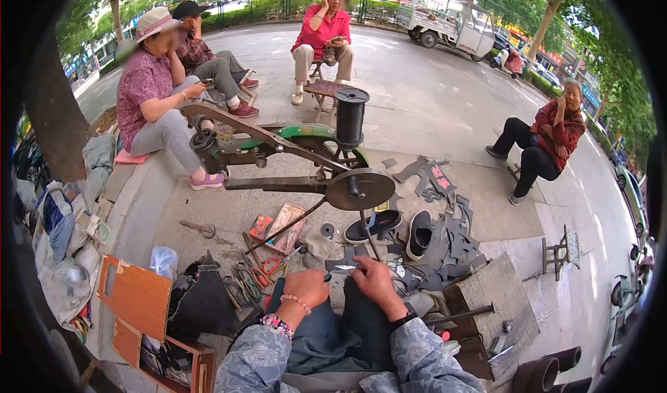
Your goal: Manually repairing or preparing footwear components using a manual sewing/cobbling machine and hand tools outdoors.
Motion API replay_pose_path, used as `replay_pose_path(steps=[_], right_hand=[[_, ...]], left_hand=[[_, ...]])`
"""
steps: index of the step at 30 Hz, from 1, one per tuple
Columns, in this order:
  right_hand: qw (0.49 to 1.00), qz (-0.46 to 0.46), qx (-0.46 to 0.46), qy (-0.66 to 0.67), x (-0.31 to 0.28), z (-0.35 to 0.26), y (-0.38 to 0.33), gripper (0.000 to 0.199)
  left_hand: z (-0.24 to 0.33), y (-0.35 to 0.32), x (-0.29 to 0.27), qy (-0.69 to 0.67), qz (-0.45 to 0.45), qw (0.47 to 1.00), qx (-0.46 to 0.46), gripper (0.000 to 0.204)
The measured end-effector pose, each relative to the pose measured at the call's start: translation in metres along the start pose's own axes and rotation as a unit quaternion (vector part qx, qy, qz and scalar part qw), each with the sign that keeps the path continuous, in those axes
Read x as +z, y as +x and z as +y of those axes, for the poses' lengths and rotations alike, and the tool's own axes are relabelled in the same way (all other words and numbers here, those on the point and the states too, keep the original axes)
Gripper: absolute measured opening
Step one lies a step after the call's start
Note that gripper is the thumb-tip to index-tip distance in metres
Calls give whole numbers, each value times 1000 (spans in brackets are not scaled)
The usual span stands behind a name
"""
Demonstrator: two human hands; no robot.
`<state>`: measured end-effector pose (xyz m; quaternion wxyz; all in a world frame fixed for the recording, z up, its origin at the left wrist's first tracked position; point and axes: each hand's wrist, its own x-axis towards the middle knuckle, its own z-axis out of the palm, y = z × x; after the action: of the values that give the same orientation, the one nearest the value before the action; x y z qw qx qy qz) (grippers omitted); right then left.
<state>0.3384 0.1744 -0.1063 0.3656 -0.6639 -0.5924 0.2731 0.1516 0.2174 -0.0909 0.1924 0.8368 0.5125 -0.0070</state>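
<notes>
My left hand [306, 287] is closed above my left knee, a beaded bracelet round its wrist. A small dark end [327, 278] shows beside its fingers; the rest of what it grips is hidden. My right hand [375, 280] is curled over the other knee, thumb and forefinger together at a small pale, silvery sliver [344, 267] too small to name. Beyond my hands lie a black slip-on shoe [420, 235] and a second dark shoe [383, 221] on its side. A shoe-stitching machine [278, 145] with a large black thread spool [351, 119] stands over them.
Black rubber scraps [445, 244] spread at the right. Red-handled pliers [260, 276] and other tools lie left of my knees. An orange wooden box [139, 299] stands at lower left, a board [497, 303] at right. Several people sit around; one wears a red shirt [333, 28].
</notes>
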Motion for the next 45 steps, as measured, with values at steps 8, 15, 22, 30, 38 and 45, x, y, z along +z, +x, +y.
replay_pose_path(steps=[8,15,22,30,38,45], right_hand=[[991,13,34,-129,-21,21,-36,34],[988,-25,130,-81,-58,24,-54,52],[981,71,178,6,-77,44,-71,51],[988,-23,139,-57,-75,23,-68,29],[995,-21,69,-62,-37,49,-43,29],[996,50,48,-62,-40,35,-13,25]], left_hand=[[14,-1,-6,47,16,998,37,26],[30,9,15,75,11,995,68,27],[60,4,10,61,37,991,115,27],[66,-2,23,58,48,989,127,21],[44,-3,29,59,28,995,78,23],[35,-2,12,59,25,996,59,24]])
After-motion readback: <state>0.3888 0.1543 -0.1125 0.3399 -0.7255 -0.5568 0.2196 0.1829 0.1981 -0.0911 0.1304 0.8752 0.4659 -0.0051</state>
